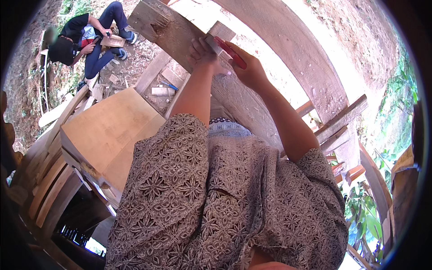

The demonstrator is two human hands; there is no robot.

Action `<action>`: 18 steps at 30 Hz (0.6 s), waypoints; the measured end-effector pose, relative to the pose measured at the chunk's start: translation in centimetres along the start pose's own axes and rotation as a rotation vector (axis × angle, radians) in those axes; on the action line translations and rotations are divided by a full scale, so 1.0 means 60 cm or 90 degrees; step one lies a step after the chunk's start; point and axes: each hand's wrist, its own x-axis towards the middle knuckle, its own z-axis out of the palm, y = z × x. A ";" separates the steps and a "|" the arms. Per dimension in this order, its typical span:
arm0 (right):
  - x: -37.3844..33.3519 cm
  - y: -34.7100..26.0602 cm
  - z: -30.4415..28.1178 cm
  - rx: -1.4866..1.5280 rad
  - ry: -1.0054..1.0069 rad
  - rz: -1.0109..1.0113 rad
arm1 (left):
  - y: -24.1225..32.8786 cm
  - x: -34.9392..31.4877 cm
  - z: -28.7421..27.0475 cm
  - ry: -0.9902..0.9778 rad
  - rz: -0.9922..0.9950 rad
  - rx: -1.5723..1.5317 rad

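Far ahead, the left hand (202, 50) presses a small pale wood block (220, 30) against a long weathered beam (252, 103), fingers curled on the block's near edge. Just right of it, the right hand (249, 69) is closed around a red pencil (230, 52) whose tip lies on the block. A large pale plank (108, 130) sits near left below the beam. At far left a seated person (87, 38) handles another board (112, 41). Wood offcuts (162, 87) litter the ground between.
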 end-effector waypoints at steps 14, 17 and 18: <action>-0.032 -0.024 0.001 -0.063 0.029 -0.009 | -0.004 0.003 -0.020 -0.008 0.038 -0.036; -0.081 -0.050 -0.019 -0.090 0.060 -0.001 | 0.001 -0.002 -0.042 -0.040 0.021 -0.056; -0.114 -0.061 -0.032 -0.093 0.069 0.011 | 0.000 0.001 -0.033 -0.042 0.021 -0.057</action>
